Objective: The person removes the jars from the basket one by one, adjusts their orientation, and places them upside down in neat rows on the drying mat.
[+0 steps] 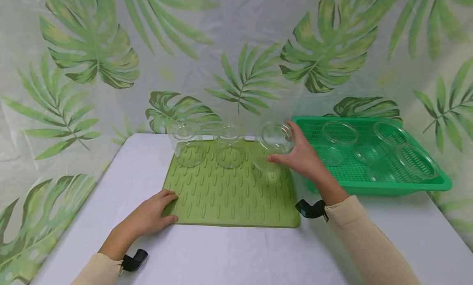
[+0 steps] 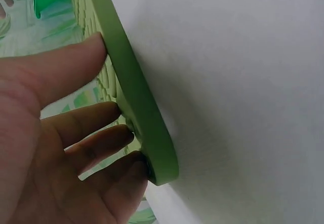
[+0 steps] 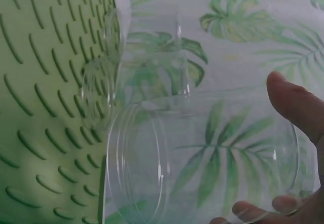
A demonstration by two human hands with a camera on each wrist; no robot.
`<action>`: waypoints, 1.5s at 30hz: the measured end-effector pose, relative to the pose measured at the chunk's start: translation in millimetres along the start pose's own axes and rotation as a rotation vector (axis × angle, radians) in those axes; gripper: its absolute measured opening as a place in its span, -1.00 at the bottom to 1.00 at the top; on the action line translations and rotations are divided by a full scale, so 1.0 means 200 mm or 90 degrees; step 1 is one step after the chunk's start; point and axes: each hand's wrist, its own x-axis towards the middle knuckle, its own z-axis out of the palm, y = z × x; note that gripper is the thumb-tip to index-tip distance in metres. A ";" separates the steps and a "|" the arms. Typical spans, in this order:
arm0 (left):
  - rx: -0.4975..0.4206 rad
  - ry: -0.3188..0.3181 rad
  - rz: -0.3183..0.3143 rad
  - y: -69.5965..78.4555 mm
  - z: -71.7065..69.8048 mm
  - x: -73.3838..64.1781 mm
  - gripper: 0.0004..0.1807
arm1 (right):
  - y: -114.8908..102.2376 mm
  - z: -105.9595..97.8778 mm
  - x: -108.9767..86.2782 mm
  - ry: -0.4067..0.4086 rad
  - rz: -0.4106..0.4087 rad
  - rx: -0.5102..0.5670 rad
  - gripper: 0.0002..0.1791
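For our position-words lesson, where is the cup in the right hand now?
In the head view, the clear cup is at the back right of the green mat, between a second cup on its left and the green basket.

The right hand [image 1: 301, 155] grips a clear jar [image 1: 269, 142] over the green mat [image 1: 230, 198], whose left edge the left hand [image 1: 151, 213] touches.

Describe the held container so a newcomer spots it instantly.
On the white table lies a green mat. In the row of three along its far edge, the clear container is rightmost, nearest the green basket. Unlike its two neighbours, it is gripped by the right hand.
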 end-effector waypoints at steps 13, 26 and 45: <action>0.000 -0.023 -0.003 0.01 -0.01 0.00 -0.31 | 0.03 0.08 0.10 0.027 0.019 0.028 0.37; -0.008 -0.024 -0.002 0.01 -0.02 0.00 -0.30 | 0.06 0.20 0.15 0.052 0.072 0.112 0.32; -0.020 -0.039 -0.025 0.02 -0.02 0.00 -0.29 | 0.20 0.31 0.21 0.115 0.042 0.228 0.20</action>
